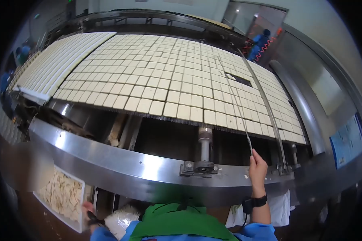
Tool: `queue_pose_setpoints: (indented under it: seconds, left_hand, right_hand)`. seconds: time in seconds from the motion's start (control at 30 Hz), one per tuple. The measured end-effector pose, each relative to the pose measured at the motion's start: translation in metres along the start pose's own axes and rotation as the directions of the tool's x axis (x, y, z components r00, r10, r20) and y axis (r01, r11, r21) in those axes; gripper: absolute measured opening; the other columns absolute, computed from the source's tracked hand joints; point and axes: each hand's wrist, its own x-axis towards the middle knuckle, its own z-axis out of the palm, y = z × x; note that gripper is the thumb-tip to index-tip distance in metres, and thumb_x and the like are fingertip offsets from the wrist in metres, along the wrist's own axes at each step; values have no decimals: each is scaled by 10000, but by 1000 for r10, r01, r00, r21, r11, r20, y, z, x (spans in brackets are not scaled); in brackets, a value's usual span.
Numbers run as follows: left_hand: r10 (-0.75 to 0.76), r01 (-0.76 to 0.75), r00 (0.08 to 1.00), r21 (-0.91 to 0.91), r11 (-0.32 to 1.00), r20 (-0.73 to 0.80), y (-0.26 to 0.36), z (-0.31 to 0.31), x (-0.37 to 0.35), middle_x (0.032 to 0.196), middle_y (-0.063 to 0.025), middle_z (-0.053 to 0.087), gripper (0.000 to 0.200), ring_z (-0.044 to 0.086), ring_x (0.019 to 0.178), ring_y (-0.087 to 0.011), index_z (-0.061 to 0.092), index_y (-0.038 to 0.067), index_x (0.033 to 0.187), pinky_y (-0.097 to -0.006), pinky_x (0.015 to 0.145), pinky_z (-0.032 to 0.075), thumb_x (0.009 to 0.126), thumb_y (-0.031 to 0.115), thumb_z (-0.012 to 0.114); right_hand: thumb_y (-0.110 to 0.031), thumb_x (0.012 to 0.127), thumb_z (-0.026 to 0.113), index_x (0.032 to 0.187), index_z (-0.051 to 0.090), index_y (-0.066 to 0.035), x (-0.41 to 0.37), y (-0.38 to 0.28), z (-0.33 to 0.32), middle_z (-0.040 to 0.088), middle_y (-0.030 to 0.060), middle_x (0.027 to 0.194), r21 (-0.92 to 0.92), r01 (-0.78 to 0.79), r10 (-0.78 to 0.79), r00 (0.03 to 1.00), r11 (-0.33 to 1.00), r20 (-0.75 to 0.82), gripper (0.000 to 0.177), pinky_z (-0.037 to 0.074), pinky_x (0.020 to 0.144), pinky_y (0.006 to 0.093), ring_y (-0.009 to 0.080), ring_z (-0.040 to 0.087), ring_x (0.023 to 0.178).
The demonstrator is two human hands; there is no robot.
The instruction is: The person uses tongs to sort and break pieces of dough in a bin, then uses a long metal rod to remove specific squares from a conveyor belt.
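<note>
My right hand (258,170) is closed around the near end of a long thin rod (248,140), just above the metal edge of the conveyor. The rod slants forward over rows of pale, cream-coloured rectangular blocks (181,86) lying on a dark mesh belt. A dark gap (242,80) shows among the blocks near the rod's far part, with a broken piece (230,76) at its left. Low beside the bin's right wall hangs my left hand (88,209); its fingers are too small and blurred to make out.
A white bin (83,197) of pale scraps stands on the floor at the left. The conveyor's steel frame (108,154) runs across in front of me, with a bearing mount (199,168). A bar (265,100) crosses the belt at right. A person in blue (259,44) stands far back.
</note>
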Motion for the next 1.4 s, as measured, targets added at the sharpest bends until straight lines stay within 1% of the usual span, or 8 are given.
queue_pose_setpoints:
  seconds: [0.1,0.13,0.3,0.77,0.83,0.97,1.27,1.4]
  left_hand:
    - [-19,-34,992,418,908,123,-89,-71,-2,657,-26,558,52,573,634,-164,534,107,686,-327,595,501,681,153,556]
    - [-99,157,987,684,712,-124,-111,-79,0,605,-41,501,85,517,563,-188,476,105,640,-334,515,445,679,179,491]
    - [-124,366,898,563,741,-422,-210,-53,-66,573,-75,457,133,447,474,-211,451,88,636,-328,444,389,739,172,437]
    - [7,364,897,749,553,-441,-166,-65,-48,577,-74,465,146,454,478,-209,452,88,642,-322,435,388,756,177,434]
    - [26,373,891,762,530,-454,-161,-64,-46,578,-73,466,148,455,478,-208,452,87,643,-321,434,388,758,178,434]
    - [31,366,898,783,503,-440,-154,-41,-34,579,-73,468,151,458,479,-207,452,87,645,-319,432,388,763,179,433]
    - [14,341,919,809,478,-395,-137,-8,-14,582,-72,473,159,463,481,-206,452,87,649,-315,426,387,775,183,431]
    - [17,348,918,826,443,-396,-127,-3,-7,583,-71,475,163,465,482,-205,452,87,650,-313,424,386,780,184,430]
  right_hand:
    - [-154,836,556,1095,619,-126,5,11,-2,635,167,878,-176,-88,74,994,980,-84,268,478,669,385,339,615,794]
    - [-170,838,553,1086,626,-148,7,16,0,640,160,863,-291,-160,138,986,943,-97,259,477,671,405,347,611,784]
    - [-190,839,547,1081,628,-184,7,33,17,639,151,843,-381,-197,161,979,903,-124,256,470,660,449,351,608,769]
    - [-172,821,569,1063,641,-161,-3,19,28,646,147,850,-478,-143,166,986,867,5,253,481,663,417,330,616,785]
    - [-152,813,580,1063,643,-138,3,49,35,648,155,907,-41,-111,111,994,993,-19,258,485,718,369,310,624,835]
    - [-137,813,580,1071,638,-126,-1,64,47,646,152,943,135,-165,169,986,977,-14,265,479,749,343,293,629,857]
    - [-163,820,580,1069,641,-156,-32,-4,33,650,134,915,-116,-229,215,969,966,-124,257,481,715,375,306,624,829]
    - [-192,816,587,1041,652,-166,-31,-23,33,647,139,843,-470,-189,186,981,862,-53,236,481,664,408,321,615,787]
